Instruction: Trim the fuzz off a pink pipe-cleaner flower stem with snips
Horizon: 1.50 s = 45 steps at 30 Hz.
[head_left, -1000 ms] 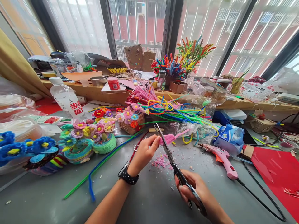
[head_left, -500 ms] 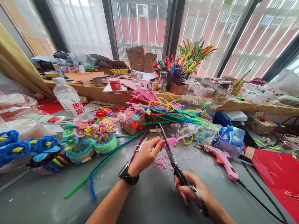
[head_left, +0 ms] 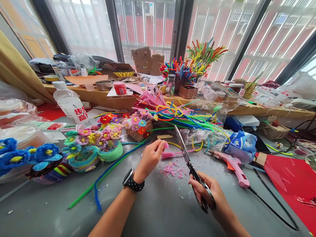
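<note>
- Pink stem [head_left: 176, 153] is lying on the grey desk [head_left: 153, 210] or just over it; I cannot tell which. Its bushy end is pointing to the left hand and its thin end is reaching the scissors.
- Left hand [head_left: 149, 158] is hovering over the desk. Its fingers [head_left: 160, 146] are pinching a pink bit [head_left: 166, 144] between thumb and forefinger, just above the bushy end of the stem.
- Right hand [head_left: 209, 197] is gripping the scissors [head_left: 191, 168] by the handles, with the fingers clenched around them. The blades are standing together and pointing up and away, just at the right of the pink stem.
- Pink crumbs [head_left: 172, 170] are lying scattered on the desk between the two hands.
- Black watch [head_left: 133, 182] is sitting on the left wrist.
- Glue gun [head_left: 233, 164], pink, is lying at the right of the scissors, and its black cable [head_left: 271, 210] is running away toward the near right corner.
- Two long stems [head_left: 108, 171], one green and one blue, are lying across the desk at the left of the left hand.
- Flower baskets [head_left: 108, 144] are standing behind them, near the hand but not touching it.
- Heap [head_left: 177, 115] of coloured stems is lying behind the scissors.
- Bottle [head_left: 70, 105] is standing upright far at the left, and a red sheet [head_left: 291, 177] is lying at the right edge.
</note>
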Motion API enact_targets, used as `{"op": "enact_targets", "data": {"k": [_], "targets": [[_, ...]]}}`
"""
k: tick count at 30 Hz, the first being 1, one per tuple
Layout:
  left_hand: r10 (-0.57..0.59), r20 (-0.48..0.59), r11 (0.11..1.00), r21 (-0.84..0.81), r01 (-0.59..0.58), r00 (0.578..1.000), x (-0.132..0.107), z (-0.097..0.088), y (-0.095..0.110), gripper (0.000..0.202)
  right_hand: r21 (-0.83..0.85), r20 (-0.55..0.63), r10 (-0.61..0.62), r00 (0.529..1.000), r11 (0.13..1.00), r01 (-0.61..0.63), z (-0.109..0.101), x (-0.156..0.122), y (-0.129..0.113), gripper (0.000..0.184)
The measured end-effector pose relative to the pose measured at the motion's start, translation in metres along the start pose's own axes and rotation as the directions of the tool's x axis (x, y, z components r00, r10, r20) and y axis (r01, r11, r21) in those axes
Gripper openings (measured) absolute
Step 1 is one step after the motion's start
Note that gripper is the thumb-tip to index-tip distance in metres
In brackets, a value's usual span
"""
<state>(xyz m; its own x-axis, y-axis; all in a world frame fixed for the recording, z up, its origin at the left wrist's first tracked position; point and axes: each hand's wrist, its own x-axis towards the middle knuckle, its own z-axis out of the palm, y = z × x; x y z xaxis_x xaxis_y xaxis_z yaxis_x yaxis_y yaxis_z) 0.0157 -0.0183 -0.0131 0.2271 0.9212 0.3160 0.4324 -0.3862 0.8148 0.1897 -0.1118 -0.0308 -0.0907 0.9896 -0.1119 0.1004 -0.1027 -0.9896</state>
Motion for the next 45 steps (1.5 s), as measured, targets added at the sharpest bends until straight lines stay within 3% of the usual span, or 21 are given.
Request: {"op": "enact_targets", "data": {"k": [3, 6, 8, 12, 15, 16, 19, 22, 26, 30, 32, 34, 36, 40, 45], "targets": [[-0.049, -0.107, 0.997, 0.047, 0.054, 0.993, 0.004, -0.010, -0.008, 0.028, -0.081, -0.127, -0.019, 0.992, 0.997, 0.009, -0.008, 0.001, 0.002, 0.032], [-0.084, -0.151, 0.993, 0.070, 0.096, 0.985, 0.006, -0.014, -0.014, 0.025, -0.330, -0.236, -0.135, 0.962, 0.943, 0.052, -0.023, 0.001, 0.004, 0.029], [-0.131, -0.139, 0.991, -0.009, 0.131, 0.982, 0.006, -0.015, -0.015, 0.023, -0.527, -0.229, -0.212, 0.950, 0.848, 0.062, -0.037, -0.003, 0.006, 0.029], [-0.247, -0.048, 0.940, -0.254, 0.227, 0.968, 0.007, -0.015, -0.011, 0.021, -0.858, -0.161, -0.334, 0.929, 0.513, 0.035, -0.071, -0.019, 0.018, 0.023], [-0.294, -0.002, 0.878, -0.396, 0.270, 0.956, 0.007, -0.016, -0.006, 0.021, -0.932, -0.158, -0.350, 0.923, 0.362, -0.022, -0.089, -0.031, 0.031, 0.021], [-0.306, 0.014, 0.855, -0.436, 0.281, 0.952, 0.006, -0.016, -0.005, 0.021, -0.946, -0.126, -0.307, 0.943, 0.323, -0.022, -0.093, -0.033, 0.036, 0.023], [-0.343, 0.061, 0.788, -0.525, 0.322, 0.937, 0.005, -0.017, -0.003, 0.021, -0.964, -0.144, -0.282, 0.949, 0.256, -0.070, -0.100, -0.036, 0.044, 0.023], [-0.368, 0.129, 0.721, -0.586, 0.370, 0.921, 0.005, -0.018, -0.003, 0.023, -0.962, -0.135, -0.271, 0.953, 0.267, -0.060, -0.105, -0.034, 0.042, 0.025], [-0.357, 0.215, 0.650, -0.641, 0.408, 0.909, 0.005, -0.019, -0.003, 0.024, -0.946, -0.037, -0.292, 0.956, 0.317, 0.060, -0.100, -0.029, 0.017, 0.020], [-0.357, 0.285, 0.622, -0.639, 0.453, 0.890, 0.002, -0.014, 0.000, 0.023, -0.870, 0.075, -0.420, 0.904, 0.416, 0.265, -0.063, -0.010, -0.019, 0.018], [-0.338, 0.343, 0.610, -0.629, 0.482, 0.876, -0.001, -0.010, 0.003, 0.022, -0.789, 0.057, -0.520, 0.852, 0.499, 0.357, -0.037, 0.005, -0.032, 0.020], [-0.309, 0.391, 0.605, -0.623, 0.496, 0.867, -0.004, -0.005, 0.005, 0.021, -0.710, 0.069, -0.600, 0.797, 0.532, 0.461, -0.014, 0.020, -0.038, 0.022], [-0.288, 0.417, 0.606, -0.618, 0.501, 0.862, -0.005, -0.002, 0.007, 0.021, -0.653, 0.112, -0.624, 0.773, 0.540, 0.531, 0.001, 0.033, -0.038, 0.024], [-0.313, 0.419, 0.611, -0.598, 0.518, 0.852, -0.005, -0.002, 0.008, 0.024, -0.568, 0.104, -0.621, 0.777, 0.604, 0.559, 0.012, 0.044, -0.033, 0.013], [-0.322, 0.410, 0.631, -0.579, 0.516, 0.854, -0.004, -0.004, 0.009, 0.025, -0.477, 0.010, -0.602, 0.798, 0.699, 0.533, 0.012, 0.045, -0.029, 0.011]]}}
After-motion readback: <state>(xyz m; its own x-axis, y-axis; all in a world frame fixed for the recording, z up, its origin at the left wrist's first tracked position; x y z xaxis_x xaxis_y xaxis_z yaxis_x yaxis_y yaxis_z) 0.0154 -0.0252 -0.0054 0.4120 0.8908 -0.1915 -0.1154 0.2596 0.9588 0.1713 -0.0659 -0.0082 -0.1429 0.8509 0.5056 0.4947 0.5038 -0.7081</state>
